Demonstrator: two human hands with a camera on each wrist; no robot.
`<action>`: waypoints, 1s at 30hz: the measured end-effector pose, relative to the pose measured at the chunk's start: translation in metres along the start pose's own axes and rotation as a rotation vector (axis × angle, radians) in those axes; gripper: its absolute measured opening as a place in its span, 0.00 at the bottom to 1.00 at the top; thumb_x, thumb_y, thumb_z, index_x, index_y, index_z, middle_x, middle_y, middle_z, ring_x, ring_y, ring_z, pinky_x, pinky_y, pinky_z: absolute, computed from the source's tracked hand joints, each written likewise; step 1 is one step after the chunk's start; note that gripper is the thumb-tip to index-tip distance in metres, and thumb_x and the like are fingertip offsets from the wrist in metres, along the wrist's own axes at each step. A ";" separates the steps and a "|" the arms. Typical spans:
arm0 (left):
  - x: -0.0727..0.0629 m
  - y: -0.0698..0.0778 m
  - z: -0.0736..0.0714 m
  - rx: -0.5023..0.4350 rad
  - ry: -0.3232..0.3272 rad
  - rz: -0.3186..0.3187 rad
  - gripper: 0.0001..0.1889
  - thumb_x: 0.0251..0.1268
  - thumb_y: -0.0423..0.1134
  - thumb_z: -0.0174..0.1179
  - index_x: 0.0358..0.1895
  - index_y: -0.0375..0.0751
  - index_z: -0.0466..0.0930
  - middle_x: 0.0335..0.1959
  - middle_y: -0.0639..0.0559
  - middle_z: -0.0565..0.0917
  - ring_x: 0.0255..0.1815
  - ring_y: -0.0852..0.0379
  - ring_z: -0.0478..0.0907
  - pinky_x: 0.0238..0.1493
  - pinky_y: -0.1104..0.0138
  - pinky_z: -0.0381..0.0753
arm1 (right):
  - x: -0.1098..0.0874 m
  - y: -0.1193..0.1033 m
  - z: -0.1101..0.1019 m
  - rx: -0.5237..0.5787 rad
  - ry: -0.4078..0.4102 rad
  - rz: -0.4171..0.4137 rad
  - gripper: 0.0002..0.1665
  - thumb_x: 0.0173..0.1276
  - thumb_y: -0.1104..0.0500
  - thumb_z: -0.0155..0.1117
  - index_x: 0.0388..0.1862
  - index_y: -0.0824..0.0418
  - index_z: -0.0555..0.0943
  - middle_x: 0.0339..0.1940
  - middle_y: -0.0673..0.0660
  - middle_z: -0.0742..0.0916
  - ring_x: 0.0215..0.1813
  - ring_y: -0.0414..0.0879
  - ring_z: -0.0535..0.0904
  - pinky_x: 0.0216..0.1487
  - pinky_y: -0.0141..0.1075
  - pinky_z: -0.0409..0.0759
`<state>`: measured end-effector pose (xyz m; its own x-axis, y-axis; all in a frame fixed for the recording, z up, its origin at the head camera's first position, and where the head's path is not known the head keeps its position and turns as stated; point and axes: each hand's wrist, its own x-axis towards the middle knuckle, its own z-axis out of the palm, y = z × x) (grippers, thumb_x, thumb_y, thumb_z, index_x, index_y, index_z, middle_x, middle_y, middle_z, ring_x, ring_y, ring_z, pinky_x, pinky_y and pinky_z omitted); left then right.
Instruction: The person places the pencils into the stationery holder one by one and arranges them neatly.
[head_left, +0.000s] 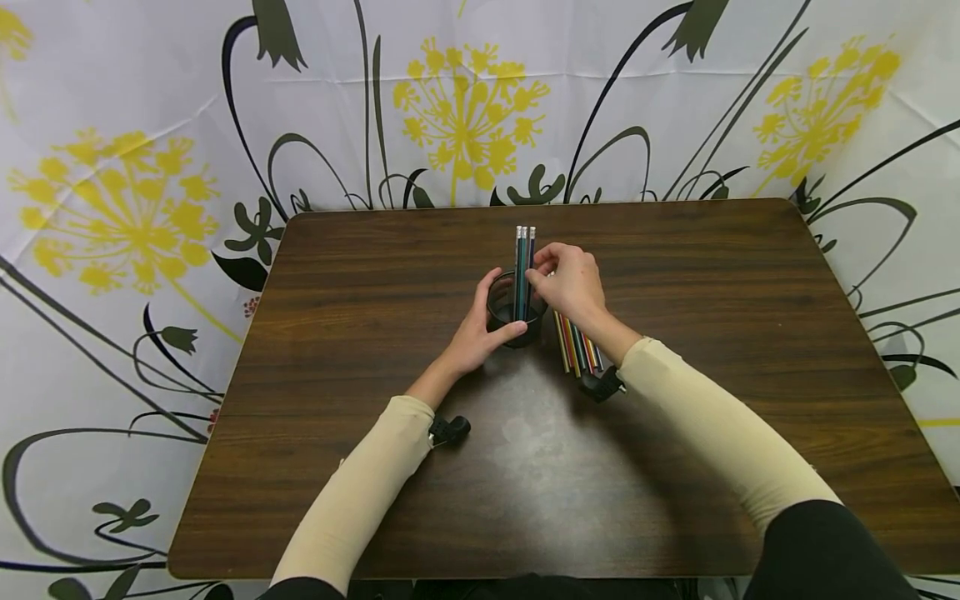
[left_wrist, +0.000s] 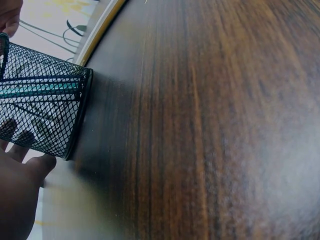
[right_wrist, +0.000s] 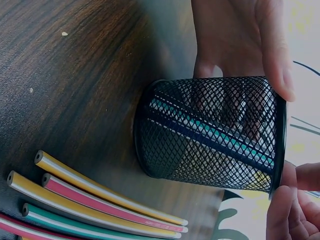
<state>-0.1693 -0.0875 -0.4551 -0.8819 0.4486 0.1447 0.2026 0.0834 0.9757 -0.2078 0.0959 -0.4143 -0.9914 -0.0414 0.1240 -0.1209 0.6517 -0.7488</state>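
Observation:
A black wire-mesh pencil cup point(right_wrist: 215, 130) stands upright on the table, with a few pencils point(head_left: 521, 258) in it, teal and dark blue, eraser ends up. My left hand point(head_left: 480, 333) grips the cup from the left side, thumb at the near side and fingers wrapped around the back. At the cup's right rim my right hand point(head_left: 573, 279) pinches a dark blue pencil between thumb and finger; its fingertips partly cover the pencil. Several loose pencils point(head_left: 576, 346), yellow, red and green with white stripes, lie side by side just right of the cup, under my right wrist.
The dark wood-grain table point(head_left: 360, 317) stretches out around the cup. A white cloth point(head_left: 465, 50) with yellow flowers and dark stems hangs behind its far edge. Black wrist cameras point(head_left: 450, 430) sit below both hands.

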 end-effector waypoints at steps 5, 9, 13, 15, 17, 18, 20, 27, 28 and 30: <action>0.000 0.000 0.000 -0.007 -0.004 0.004 0.44 0.66 0.29 0.59 0.77 0.38 0.39 0.74 0.31 0.55 0.74 0.33 0.51 0.68 0.37 0.52 | 0.002 0.000 0.001 -0.003 0.007 0.007 0.09 0.65 0.58 0.69 0.41 0.61 0.83 0.26 0.52 0.87 0.20 0.41 0.82 0.24 0.35 0.74; 0.000 0.001 0.000 -0.006 -0.005 0.010 0.44 0.66 0.29 0.60 0.77 0.38 0.40 0.74 0.31 0.55 0.74 0.33 0.51 0.68 0.38 0.51 | 0.003 0.000 0.002 -0.009 0.012 0.011 0.09 0.65 0.58 0.69 0.41 0.61 0.83 0.25 0.52 0.86 0.19 0.41 0.82 0.24 0.35 0.74; 0.001 0.000 0.000 -0.007 -0.009 0.016 0.44 0.66 0.29 0.60 0.77 0.37 0.39 0.74 0.31 0.55 0.74 0.33 0.50 0.69 0.38 0.50 | 0.003 0.000 0.001 -0.011 0.004 0.018 0.09 0.65 0.58 0.69 0.42 0.61 0.84 0.25 0.52 0.86 0.19 0.42 0.81 0.23 0.35 0.73; 0.003 -0.006 -0.001 -0.008 -0.008 0.019 0.44 0.66 0.30 0.60 0.77 0.37 0.39 0.74 0.31 0.55 0.74 0.33 0.50 0.69 0.38 0.50 | 0.004 0.000 0.000 -0.012 -0.005 0.020 0.10 0.65 0.58 0.69 0.42 0.61 0.84 0.25 0.52 0.86 0.20 0.42 0.81 0.23 0.35 0.73; 0.005 -0.014 -0.001 -0.005 -0.003 0.021 0.45 0.66 0.31 0.61 0.77 0.40 0.39 0.74 0.33 0.55 0.74 0.34 0.50 0.69 0.39 0.50 | 0.004 -0.001 -0.001 -0.014 -0.011 0.023 0.10 0.65 0.58 0.69 0.43 0.61 0.84 0.25 0.52 0.86 0.20 0.42 0.82 0.23 0.35 0.73; 0.005 -0.019 -0.001 0.000 0.000 0.022 0.45 0.66 0.31 0.61 0.78 0.42 0.39 0.74 0.34 0.56 0.75 0.35 0.50 0.69 0.39 0.50 | 0.004 -0.001 -0.001 -0.015 -0.013 0.024 0.10 0.65 0.58 0.69 0.43 0.61 0.84 0.25 0.52 0.86 0.20 0.42 0.82 0.23 0.35 0.73; 0.007 -0.027 -0.001 0.011 0.009 0.021 0.45 0.66 0.33 0.61 0.78 0.46 0.39 0.75 0.38 0.56 0.75 0.38 0.51 0.70 0.41 0.52 | 0.005 -0.001 -0.001 -0.015 -0.020 0.025 0.11 0.65 0.58 0.69 0.43 0.61 0.84 0.25 0.52 0.86 0.20 0.42 0.82 0.24 0.35 0.74; 0.009 -0.035 -0.001 0.032 0.027 0.009 0.45 0.66 0.33 0.61 0.78 0.54 0.41 0.75 0.42 0.57 0.75 0.47 0.54 0.70 0.44 0.54 | 0.005 -0.001 -0.005 0.030 -0.068 0.047 0.14 0.66 0.58 0.68 0.48 0.63 0.83 0.27 0.54 0.86 0.23 0.46 0.84 0.24 0.34 0.76; 0.009 -0.034 0.000 0.032 0.029 0.009 0.45 0.66 0.33 0.61 0.78 0.54 0.41 0.75 0.42 0.57 0.75 0.48 0.54 0.70 0.44 0.54 | 0.005 -0.001 -0.007 0.044 -0.077 0.052 0.15 0.66 0.58 0.68 0.49 0.63 0.83 0.27 0.54 0.86 0.24 0.47 0.85 0.23 0.34 0.77; 0.008 -0.033 0.000 0.034 0.032 0.018 0.45 0.66 0.34 0.62 0.78 0.53 0.41 0.75 0.42 0.58 0.75 0.47 0.54 0.70 0.44 0.55 | 0.005 0.001 -0.010 0.072 -0.082 0.063 0.16 0.67 0.57 0.67 0.51 0.63 0.82 0.28 0.55 0.86 0.24 0.49 0.85 0.22 0.34 0.77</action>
<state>-0.1835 -0.0867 -0.4862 -0.8910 0.4217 0.1684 0.2329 0.1061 0.9667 -0.2128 0.1042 -0.4078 -0.9976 -0.0656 0.0233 -0.0581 0.5994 -0.7984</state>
